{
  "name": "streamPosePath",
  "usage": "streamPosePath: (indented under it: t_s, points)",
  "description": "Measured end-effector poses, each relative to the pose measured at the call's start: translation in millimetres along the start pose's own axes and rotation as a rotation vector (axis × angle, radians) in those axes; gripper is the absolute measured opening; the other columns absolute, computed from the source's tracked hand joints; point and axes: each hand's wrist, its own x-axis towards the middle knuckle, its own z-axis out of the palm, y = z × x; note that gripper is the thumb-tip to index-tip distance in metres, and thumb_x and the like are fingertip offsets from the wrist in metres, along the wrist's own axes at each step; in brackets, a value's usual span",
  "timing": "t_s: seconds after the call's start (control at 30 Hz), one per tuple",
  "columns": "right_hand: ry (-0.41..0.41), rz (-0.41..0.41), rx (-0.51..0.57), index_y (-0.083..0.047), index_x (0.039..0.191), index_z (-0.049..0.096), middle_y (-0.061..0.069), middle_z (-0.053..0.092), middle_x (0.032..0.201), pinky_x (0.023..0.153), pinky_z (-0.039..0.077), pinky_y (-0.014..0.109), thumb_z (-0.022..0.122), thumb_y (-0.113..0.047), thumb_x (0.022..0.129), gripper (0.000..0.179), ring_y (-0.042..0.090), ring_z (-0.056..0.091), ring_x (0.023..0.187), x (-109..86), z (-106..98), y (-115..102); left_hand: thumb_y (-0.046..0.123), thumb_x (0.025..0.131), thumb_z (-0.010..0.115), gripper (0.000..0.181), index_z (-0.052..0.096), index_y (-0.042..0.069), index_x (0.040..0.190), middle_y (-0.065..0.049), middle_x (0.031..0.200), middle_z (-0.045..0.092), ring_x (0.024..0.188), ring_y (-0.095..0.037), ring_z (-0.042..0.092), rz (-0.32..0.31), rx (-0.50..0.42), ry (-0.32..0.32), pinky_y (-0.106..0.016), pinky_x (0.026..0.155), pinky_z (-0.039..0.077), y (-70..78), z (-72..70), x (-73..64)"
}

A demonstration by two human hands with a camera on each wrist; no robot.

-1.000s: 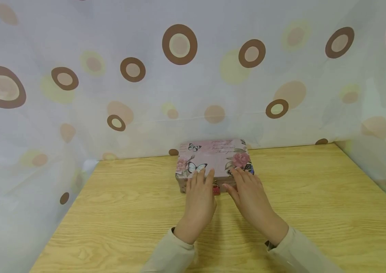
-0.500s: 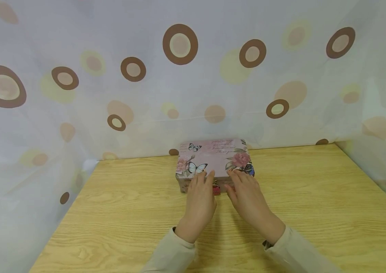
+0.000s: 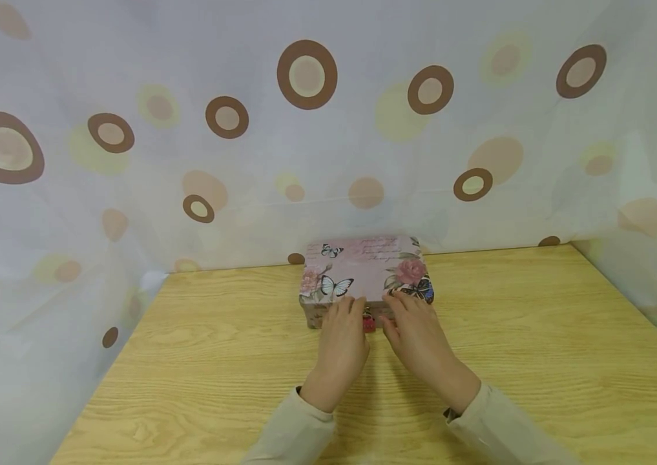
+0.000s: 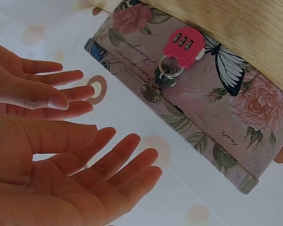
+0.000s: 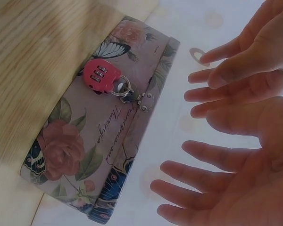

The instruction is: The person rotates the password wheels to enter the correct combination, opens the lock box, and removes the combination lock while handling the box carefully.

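Note:
A pink tin-like box (image 3: 371,268) with printed roses, butterflies and script stands closed at the back middle of the table. On its front a small red-pink combination padlock (image 4: 184,47) with several number dials hangs from a metal hasp (image 5: 144,101). My left hand (image 3: 342,342) hovers before the front's left part, fingers extended and a little bent. To its right my right hand (image 3: 424,336) is held the same way, the padlock between the two in the head view. Both wrist views show a gap between the fingers and the box, and neither hand holds anything.
The wood-grain table (image 3: 212,361) reaches forward to a pale curtain (image 3: 148,58) printed with brown and cream circles. The curtain also hangs along the left and right sides. The box's back edge lies near the curtain.
Both hands have drawn back slightly towards me. The right hand has also shifted a little left, closer to the left hand. Box and padlock have stayed put.

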Motion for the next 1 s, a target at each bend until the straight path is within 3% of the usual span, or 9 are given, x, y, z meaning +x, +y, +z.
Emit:
streamPosePath:
  t_s: [1.0]
  points:
    - [-0.044, 0.018, -0.004, 0.008, 0.107, 0.063, 0.025, 0.061, 0.11, 0.083, 0.048, 0.054, 0.068, -0.007, 0.087, 0.026, 0.041, 0.058, 0.098, 3.0, 15.3, 3.3, -0.003, 0.074, 0.071, 0.03, 0.059, 0.0, 0.102, -0.012, 0.094, 0.062, 0.085, -0.028, 0.059, -0.023, -0.004, 0.026, -0.035, 0.074, 0.05, -6.2, 13.3, 2.1]
